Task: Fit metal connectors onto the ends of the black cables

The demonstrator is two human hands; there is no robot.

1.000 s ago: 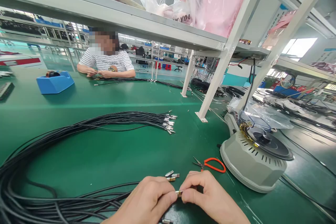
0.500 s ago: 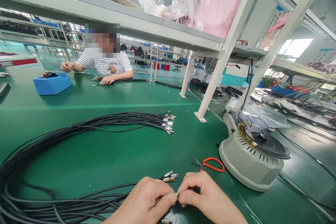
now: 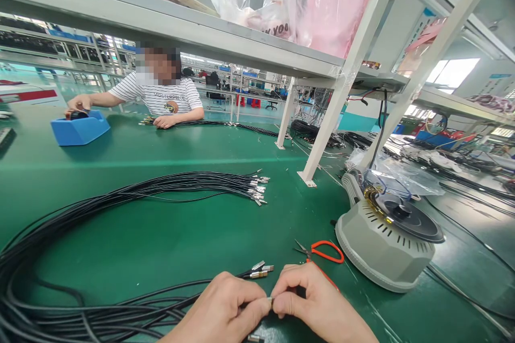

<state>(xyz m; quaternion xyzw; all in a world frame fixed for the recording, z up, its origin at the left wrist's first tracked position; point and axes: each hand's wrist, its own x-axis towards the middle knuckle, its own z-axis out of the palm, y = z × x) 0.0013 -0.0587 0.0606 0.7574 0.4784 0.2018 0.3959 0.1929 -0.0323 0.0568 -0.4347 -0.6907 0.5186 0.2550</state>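
My left hand [image 3: 225,305] is closed in a pinch around a small cable connector [image 3: 271,303], of which only a brownish sliver shows between the fingertips. Thumb and forefinger of my right hand [image 3: 309,297] pinch the same connector from the right side. Just beyond my left fingers lie several metal cable ends [image 3: 261,269], one with a gold-brown band. Their black cables [image 3: 140,305] run off left in a thick bundle. Red-handled scissors [image 3: 328,252] rest on the table beyond my right hand, partly hidden by it.
A grey round tape dispenser [image 3: 386,246] stands at right. Beyond the hands, the cable bundle's far ends [image 3: 257,190] lie on the green table [image 3: 181,241]. White shelf legs [image 3: 330,123] rise behind. Across the table, a person [image 3: 169,99] reaches to a blue tape holder [image 3: 80,129].
My hands stay nearly in place; the fingertips have closed in, so less of the connector shows. The person across has moved a hand left onto the blue tape holder.
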